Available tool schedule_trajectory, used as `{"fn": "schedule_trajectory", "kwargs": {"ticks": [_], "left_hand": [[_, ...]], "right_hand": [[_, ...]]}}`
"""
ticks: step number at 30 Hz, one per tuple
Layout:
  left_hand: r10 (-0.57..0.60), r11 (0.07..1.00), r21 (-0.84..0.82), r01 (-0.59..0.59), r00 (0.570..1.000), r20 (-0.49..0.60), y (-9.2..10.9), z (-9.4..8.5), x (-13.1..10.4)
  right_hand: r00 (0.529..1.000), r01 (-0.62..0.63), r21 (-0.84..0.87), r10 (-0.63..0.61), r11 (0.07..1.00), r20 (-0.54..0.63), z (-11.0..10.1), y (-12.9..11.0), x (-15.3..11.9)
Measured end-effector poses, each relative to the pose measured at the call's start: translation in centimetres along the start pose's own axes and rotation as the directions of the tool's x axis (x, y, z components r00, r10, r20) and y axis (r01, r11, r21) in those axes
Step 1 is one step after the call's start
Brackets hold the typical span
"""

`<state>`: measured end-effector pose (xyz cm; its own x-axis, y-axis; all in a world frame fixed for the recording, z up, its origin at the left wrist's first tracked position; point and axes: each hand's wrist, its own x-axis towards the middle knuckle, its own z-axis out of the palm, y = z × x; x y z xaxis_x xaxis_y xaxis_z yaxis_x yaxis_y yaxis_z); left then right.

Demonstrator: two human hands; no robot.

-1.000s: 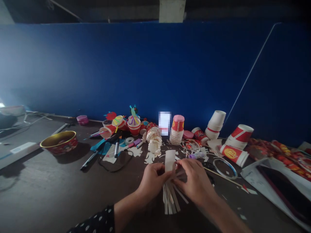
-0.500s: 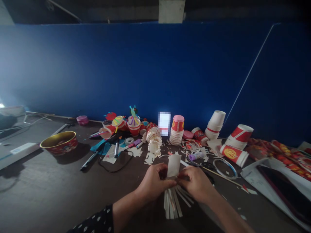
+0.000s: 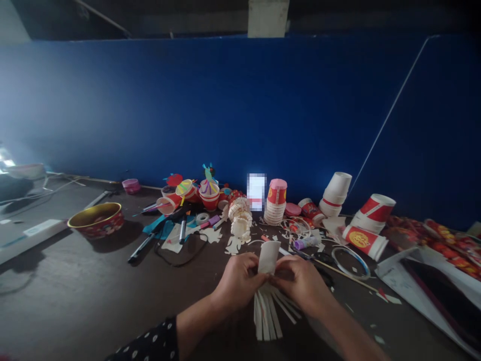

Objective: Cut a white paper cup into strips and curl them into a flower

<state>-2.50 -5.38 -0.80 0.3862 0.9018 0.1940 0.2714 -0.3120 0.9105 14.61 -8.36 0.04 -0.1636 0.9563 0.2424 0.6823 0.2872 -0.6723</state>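
Between my hands is a white paper piece (image 3: 268, 256) with a plain upright tab at the top and its lower part cut into a fringe of thin strips (image 3: 267, 316). My left hand (image 3: 238, 278) pinches its left side, thumb across the front. From the right, my right hand (image 3: 302, 281) grips it too, its fingertips close to the left thumb. The strips fan out below both hands, over the dark table. Just beyond lie paper scraps and a curled, notched white paper form (image 3: 239, 220).
A red bowl with gold inside (image 3: 96, 220) stands at left. Paper cups (image 3: 276, 203) line the back, some stacked, some lying. Pens, a glue stick (image 3: 306, 242), tape rolls (image 3: 350, 262) and scraps lie about. At right, a dark phone-like slab (image 3: 443, 296) rests in a white tray.
The thumbs and fingertips have shifted slightly on the paper, drawing closer together. The whole scene has slid a little to the right as the head turned.
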Motion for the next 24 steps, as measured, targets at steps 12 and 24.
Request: {"fn": "schedule_trajectory", "kwargs": {"ticks": [12, 24], "left_hand": [[-0.073, 0.981, -0.170, 0.090, 0.992, 0.100, -0.56, -0.06, 0.32], [-0.055, 0.998, -0.014, 0.057, 0.995, 0.078, -0.64, -0.13, 0.35]], "right_hand": [[0.977, -0.212, 0.403, 0.187, 0.890, 0.101, 0.33, 0.07, 0.44], [0.986, -0.165, 0.284, 0.153, 0.945, 0.065, -0.06, 0.25, 0.51]]}}
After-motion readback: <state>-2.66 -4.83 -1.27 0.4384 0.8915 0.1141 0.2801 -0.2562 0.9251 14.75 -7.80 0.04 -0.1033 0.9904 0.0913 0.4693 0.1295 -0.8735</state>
